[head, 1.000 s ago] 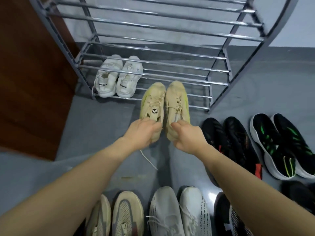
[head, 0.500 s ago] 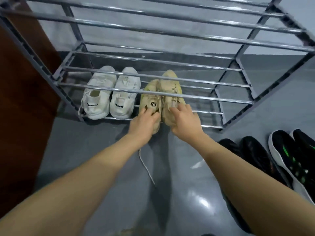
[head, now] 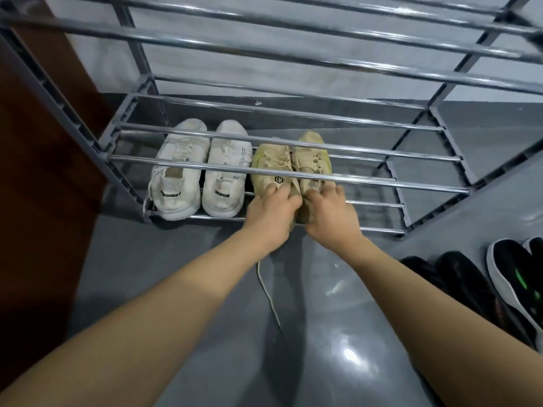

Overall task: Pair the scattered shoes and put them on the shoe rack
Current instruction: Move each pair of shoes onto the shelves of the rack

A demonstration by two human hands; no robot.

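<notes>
The pair of beige lace-up sneakers (head: 291,168) is being set on the chrome-bar shoe rack (head: 293,177), bottom shelf, just beside the white sneakers (head: 199,171). Each heel is gripped by the left hand (head: 271,212) and right hand (head: 329,215). Next, probably: shoes released, trailing lace (head: 269,292) tucked in.

We note the shoe rack (head: 293,174) has polished metal bars — glossy, reflective — on matt grey side frames. The white shoes (head: 199,171) and yellow-beige shoes (head: 291,165) show woven cloth uppers, matt. The floor (head: 338,348) is smooth and shiny; the brown panel (head: 38,171) looks like wood.
</notes>
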